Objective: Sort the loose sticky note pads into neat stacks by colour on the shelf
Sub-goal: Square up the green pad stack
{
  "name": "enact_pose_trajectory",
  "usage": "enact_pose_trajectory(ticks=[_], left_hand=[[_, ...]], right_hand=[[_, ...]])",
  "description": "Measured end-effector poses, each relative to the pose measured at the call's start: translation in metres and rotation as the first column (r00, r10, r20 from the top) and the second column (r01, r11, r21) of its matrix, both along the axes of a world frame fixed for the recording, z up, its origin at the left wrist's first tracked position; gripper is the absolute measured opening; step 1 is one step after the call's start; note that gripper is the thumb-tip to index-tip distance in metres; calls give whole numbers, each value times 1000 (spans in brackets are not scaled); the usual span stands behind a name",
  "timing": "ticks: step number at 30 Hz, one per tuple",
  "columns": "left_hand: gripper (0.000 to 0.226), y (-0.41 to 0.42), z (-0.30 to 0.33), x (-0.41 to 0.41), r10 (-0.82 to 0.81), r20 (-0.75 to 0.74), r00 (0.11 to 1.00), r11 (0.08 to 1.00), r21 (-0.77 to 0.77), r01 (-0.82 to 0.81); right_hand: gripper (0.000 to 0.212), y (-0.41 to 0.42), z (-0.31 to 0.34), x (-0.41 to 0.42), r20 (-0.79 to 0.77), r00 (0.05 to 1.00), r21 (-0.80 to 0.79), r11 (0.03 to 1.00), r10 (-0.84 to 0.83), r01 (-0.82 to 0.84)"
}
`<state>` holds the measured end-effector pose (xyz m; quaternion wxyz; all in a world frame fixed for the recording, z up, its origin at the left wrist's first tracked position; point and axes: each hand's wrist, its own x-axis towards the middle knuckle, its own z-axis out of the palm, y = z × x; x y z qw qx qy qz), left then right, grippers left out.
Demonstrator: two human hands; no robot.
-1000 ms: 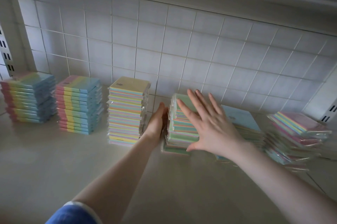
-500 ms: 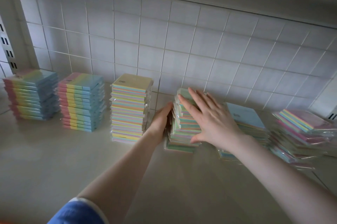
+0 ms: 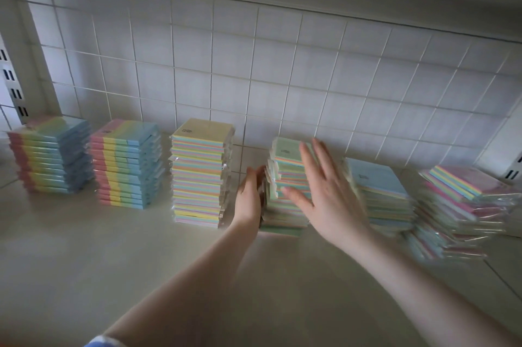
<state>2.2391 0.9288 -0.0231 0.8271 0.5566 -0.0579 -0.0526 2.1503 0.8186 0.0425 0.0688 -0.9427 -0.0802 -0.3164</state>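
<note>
Left hand (image 3: 250,199): flat, released, I press the green-topped stack (image 3: 285,185) at frame centre to square it.
Right hand (image 3: 324,194): flat, released, bracing the opposite side.

Six lots of wrapped sticky note pads in a row along the shelf (image 3: 84,247), backed by white tile. Far left: a neat pink-to-blue rainbow stack (image 3: 50,156). Just beside it, a second rainbow stack (image 3: 127,165), same colours, bit taller, tidy. Then a yellow-topped stack (image 3: 199,174), striped edges, straight and tallest of the lot. Right of a gap, a green-topped stack (image 3: 285,177), wonky, pads jutting out unevenly. Just beside that, a lower blue-topped stack (image 3: 378,191), roughly squared. Far right, a messy pink-topped heap (image 3: 463,205), pads tilted and sliding, plastic wrap sticking out. Kinda blurry on that side.
</note>
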Motion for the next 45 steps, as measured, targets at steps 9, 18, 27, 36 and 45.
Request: enact_pose_trajectory(ticks=[9,18,27,36,45], left_hand=[[60,12,-6,-20,-14,-75,997,991,135,24],[63,33,-13,-27,-346,307,886,871,457,182],[67,35,-18,-19,-316,360,878,822,565,64],[63,33,-22,-17,-297,367,882,789,614,9],[98,29,-22,-20,-310,343,887,752,659,8]], right_hand=[[70,11,-66,-32,-120,991,857,511,63,72],[47,-14,-67,-5,-361,925,602,787,120,133],[28,-12,-75,4,-203,972,654,755,115,47],[32,-8,-74,6,-197,960,792,609,201,35],[62,-9,-74,13,15,899,973,200,438,-113]])
